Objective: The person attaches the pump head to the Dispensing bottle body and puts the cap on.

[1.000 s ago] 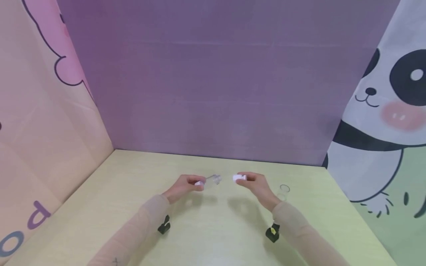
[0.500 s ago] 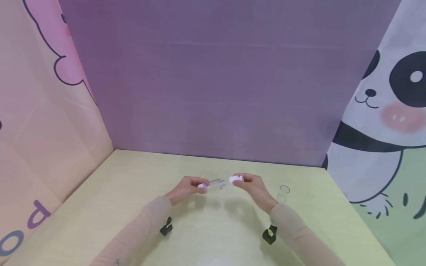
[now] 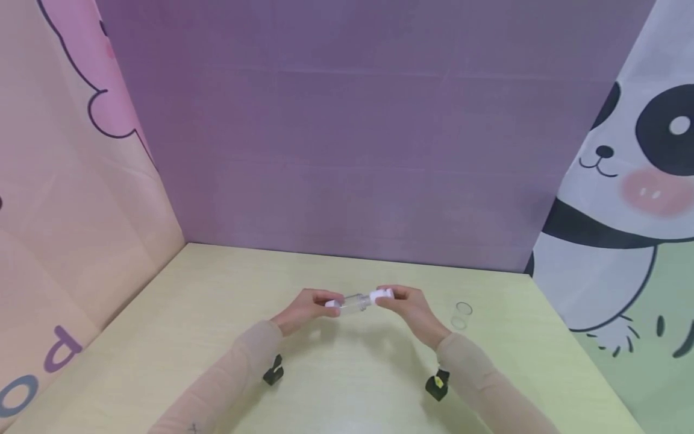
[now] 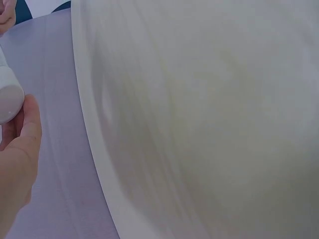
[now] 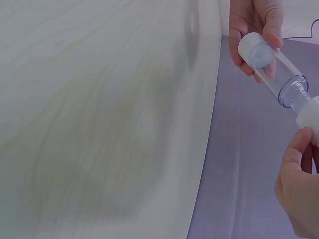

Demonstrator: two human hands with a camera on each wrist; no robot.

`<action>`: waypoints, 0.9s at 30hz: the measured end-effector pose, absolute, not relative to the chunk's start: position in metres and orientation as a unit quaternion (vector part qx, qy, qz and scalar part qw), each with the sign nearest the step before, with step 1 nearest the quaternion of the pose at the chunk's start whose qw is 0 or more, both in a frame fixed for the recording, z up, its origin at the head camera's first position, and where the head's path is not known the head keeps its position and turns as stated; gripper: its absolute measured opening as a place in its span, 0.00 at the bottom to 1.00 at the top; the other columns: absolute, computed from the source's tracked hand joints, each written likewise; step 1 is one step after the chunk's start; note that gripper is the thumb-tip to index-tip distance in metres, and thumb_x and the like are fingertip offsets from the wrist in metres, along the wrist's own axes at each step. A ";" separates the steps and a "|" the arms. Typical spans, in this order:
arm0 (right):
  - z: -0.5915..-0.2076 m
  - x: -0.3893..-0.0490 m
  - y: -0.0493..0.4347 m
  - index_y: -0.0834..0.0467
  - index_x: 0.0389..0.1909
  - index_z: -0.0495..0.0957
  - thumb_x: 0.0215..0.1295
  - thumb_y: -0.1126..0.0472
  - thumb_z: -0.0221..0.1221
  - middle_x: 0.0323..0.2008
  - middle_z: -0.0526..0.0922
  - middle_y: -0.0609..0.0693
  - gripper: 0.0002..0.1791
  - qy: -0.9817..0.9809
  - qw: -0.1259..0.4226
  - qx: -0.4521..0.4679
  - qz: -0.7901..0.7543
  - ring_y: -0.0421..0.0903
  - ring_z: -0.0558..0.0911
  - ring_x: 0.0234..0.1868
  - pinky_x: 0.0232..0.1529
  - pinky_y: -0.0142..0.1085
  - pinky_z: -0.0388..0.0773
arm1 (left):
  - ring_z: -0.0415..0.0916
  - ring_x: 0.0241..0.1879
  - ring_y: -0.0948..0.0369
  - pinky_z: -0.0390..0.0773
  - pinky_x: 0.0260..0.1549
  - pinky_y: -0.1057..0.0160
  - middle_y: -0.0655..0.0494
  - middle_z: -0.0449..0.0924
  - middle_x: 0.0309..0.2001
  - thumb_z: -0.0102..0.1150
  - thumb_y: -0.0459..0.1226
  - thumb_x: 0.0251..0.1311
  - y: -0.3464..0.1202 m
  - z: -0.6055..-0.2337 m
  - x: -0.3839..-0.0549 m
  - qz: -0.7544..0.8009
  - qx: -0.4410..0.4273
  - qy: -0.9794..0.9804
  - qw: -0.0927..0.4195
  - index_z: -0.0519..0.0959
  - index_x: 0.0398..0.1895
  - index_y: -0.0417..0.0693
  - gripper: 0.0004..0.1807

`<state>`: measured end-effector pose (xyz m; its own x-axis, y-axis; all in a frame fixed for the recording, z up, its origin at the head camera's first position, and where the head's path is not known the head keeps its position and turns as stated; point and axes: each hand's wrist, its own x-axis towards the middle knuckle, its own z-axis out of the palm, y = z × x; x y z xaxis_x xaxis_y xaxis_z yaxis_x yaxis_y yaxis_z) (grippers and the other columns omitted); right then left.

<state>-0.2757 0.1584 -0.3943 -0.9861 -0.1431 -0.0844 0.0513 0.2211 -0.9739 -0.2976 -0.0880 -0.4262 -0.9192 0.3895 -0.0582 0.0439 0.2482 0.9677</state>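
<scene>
My left hand [image 3: 306, 308] grips a clear cylindrical bottle [image 3: 353, 304] by its white base end, holding it sideways above the table. In the right wrist view the bottle's transparent wall [image 5: 286, 69] and a pale disc [image 5: 261, 55] inside near the white end show. My right hand [image 3: 410, 307] pinches a white cap [image 3: 381, 295] between thumb and fingers. The cap lies in line with the bottle's threaded neck [image 5: 300, 96], right at its end. From the left wrist, only the white base [image 4: 10, 97] and part of the left hand [image 4: 20, 154] appear, at the left edge.
A clear open cylinder [image 3: 461, 316], like a transparent overcap, stands on the pale wooden table [image 3: 347, 386] to the right of the right hand. A purple cloth wall [image 3: 347, 150] rises behind the table, with printed cloth at both sides.
The hands have drawn together: the bottle has moved slightly right and the white cap left and slightly down. The gap between cap and bottle neck has closed.
</scene>
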 end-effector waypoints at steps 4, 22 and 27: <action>-0.397 -0.276 0.156 0.59 0.49 0.77 0.51 0.55 0.66 0.45 0.82 0.51 0.24 0.779 0.082 -0.028 -0.620 0.45 0.78 0.45 0.58 0.51 0.66 | 0.73 0.47 0.58 0.72 0.51 0.56 0.50 0.76 0.53 0.62 0.37 0.54 -0.087 -0.425 -0.295 0.594 0.153 0.776 0.150 0.77 0.51 0.48 0.19; -0.395 -0.271 0.155 0.58 0.50 0.77 0.50 0.54 0.67 0.45 0.81 0.50 0.25 0.779 0.086 -0.037 -0.620 0.44 0.78 0.45 0.58 0.52 0.66 | 0.73 0.46 0.59 0.72 0.50 0.57 0.51 0.76 0.52 0.62 0.41 0.54 -0.086 -0.424 -0.294 0.588 0.169 0.775 0.157 0.78 0.51 0.50 0.20; -0.392 -0.270 0.154 0.56 0.49 0.77 0.50 0.53 0.66 0.44 0.81 0.49 0.24 0.785 0.087 -0.042 -0.612 0.45 0.78 0.45 0.58 0.52 0.65 | 0.73 0.46 0.59 0.72 0.50 0.56 0.52 0.77 0.51 0.62 0.43 0.54 -0.086 -0.425 -0.296 0.584 0.171 0.777 0.162 0.78 0.50 0.50 0.19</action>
